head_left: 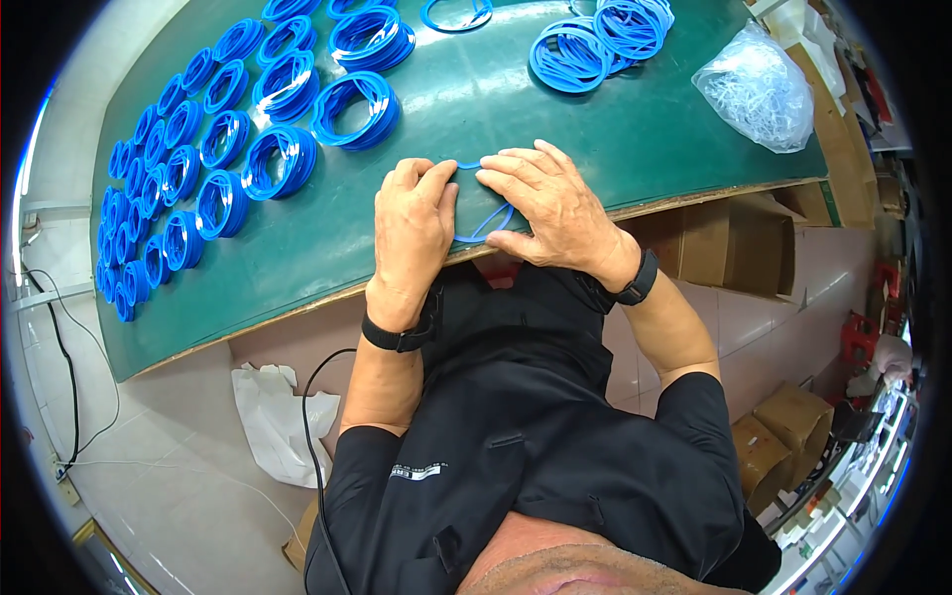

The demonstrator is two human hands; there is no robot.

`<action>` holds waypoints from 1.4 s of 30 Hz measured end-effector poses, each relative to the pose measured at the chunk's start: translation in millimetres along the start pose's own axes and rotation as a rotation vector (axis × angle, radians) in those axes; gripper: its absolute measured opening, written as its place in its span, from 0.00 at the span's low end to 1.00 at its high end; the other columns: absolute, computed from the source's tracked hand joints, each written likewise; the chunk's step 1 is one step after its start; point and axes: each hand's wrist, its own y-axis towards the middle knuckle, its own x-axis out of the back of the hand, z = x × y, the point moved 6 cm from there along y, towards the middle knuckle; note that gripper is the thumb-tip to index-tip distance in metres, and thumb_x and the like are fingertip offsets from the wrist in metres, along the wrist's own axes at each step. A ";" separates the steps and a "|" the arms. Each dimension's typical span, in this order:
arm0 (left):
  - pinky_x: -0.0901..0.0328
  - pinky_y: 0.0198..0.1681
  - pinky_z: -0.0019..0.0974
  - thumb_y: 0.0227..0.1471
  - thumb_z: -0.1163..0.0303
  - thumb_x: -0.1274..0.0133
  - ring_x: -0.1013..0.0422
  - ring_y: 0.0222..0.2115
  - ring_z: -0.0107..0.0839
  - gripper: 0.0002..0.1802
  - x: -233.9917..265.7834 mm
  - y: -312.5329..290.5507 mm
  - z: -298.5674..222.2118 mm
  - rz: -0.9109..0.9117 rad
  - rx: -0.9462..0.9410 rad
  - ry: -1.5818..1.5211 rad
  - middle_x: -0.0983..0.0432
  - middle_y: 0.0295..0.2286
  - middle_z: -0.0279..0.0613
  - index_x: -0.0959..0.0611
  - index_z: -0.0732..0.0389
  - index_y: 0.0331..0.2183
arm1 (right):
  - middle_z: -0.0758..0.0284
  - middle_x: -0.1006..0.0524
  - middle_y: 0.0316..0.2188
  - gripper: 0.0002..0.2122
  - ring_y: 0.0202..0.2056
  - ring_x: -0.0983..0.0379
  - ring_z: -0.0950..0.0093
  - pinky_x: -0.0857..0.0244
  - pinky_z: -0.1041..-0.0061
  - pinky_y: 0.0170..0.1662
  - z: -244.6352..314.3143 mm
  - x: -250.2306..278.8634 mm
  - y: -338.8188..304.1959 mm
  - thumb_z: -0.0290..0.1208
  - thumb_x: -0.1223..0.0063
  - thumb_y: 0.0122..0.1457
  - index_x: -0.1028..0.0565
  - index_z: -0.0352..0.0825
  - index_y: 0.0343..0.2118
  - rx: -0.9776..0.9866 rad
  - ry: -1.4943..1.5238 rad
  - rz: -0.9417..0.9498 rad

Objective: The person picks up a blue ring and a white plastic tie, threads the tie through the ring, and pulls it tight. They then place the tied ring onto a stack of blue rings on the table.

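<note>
A thin blue rubber ring [483, 220] is pressed flat on the green work mat [555, 129], close to the near edge of the table, between the two hands. The left hand [412, 233] is laid palm down on the left part of the ring, with its fingers bent slightly and kept close together; the fingertips are set on the upper arc of the ring. The right hand [550, 208] is laid over the right part of the ring, with its fingers spread a little and stretched toward the left, so that the fingertips of both hands almost meet at the top of the ring. The ring is held down by both hands, not lifted. A black wristband is worn on each wrist.

Many stacks of blue rings [278, 159] are arranged in rows on the left part of the mat. Another pile of blue rings [595, 40] is seen at the far side. A clear plastic bag [759, 89] is placed at the right end of the mat.
</note>
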 end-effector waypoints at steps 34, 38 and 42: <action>0.30 0.45 0.48 0.58 0.75 0.31 0.21 0.41 0.44 0.12 -5.9 -1.4 -6.8 -0.068 -0.018 0.128 0.16 0.42 0.38 0.08 0.55 0.45 | 0.63 0.21 0.66 0.35 0.68 0.27 0.61 0.41 0.47 0.76 2.1 0.1 -2.4 0.45 0.21 0.53 0.20 0.36 0.63 -0.023 -0.001 -0.034; 0.30 0.45 0.48 0.58 0.74 0.31 0.21 0.41 0.43 0.12 -6.4 -1.8 -5.3 -0.070 -0.018 0.119 0.16 0.42 0.37 0.08 0.54 0.45 | 0.63 0.21 0.66 0.35 0.68 0.27 0.61 0.41 0.47 0.76 2.0 -0.4 -2.4 0.45 0.21 0.53 0.20 0.36 0.62 -0.019 -0.005 -0.036; 0.30 0.45 0.47 0.58 0.74 0.31 0.21 0.41 0.42 0.12 -7.0 -2.8 -4.2 -0.069 -0.011 0.122 0.16 0.42 0.37 0.07 0.54 0.45 | 0.63 0.20 0.65 0.34 0.69 0.28 0.62 0.42 0.46 0.76 2.0 -0.6 -2.8 0.48 0.23 0.55 0.20 0.35 0.61 -0.012 -0.007 -0.037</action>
